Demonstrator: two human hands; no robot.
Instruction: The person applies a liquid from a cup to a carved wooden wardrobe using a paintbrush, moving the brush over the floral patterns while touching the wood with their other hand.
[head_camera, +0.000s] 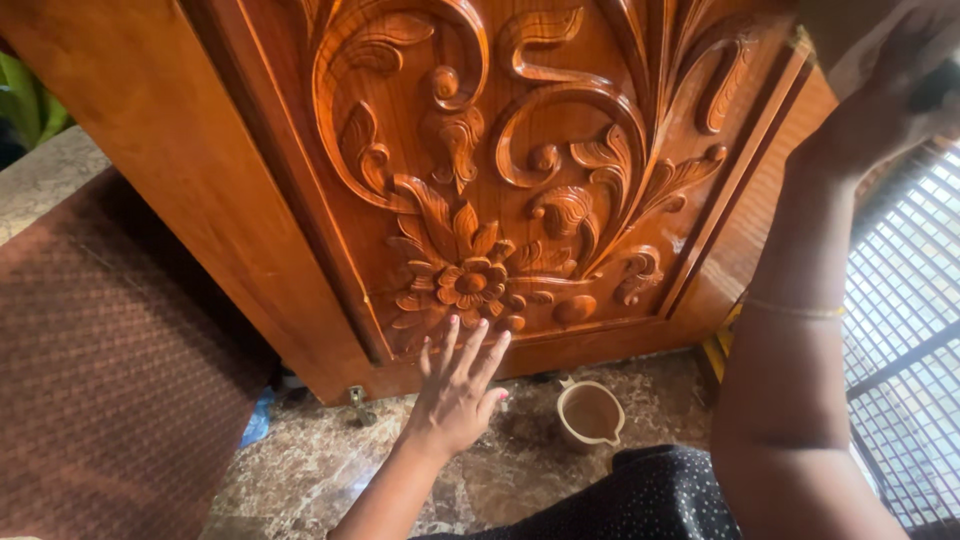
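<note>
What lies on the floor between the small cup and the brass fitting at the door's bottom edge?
The left hand, fingertips on the carved door, in the head view.

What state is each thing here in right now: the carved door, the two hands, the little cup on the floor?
Carved wooden door: upright, glossy, its lower edge just above the floor.
Left hand: open, fingers spread, fingertips at the carved flower.
Right hand: raised at the door's upper right edge; grip cannot be told.
Small cup: upright on the marble floor; contents unclear.
Bangle: worn on the right forearm.
Metal grille: standing at the right.
</note>
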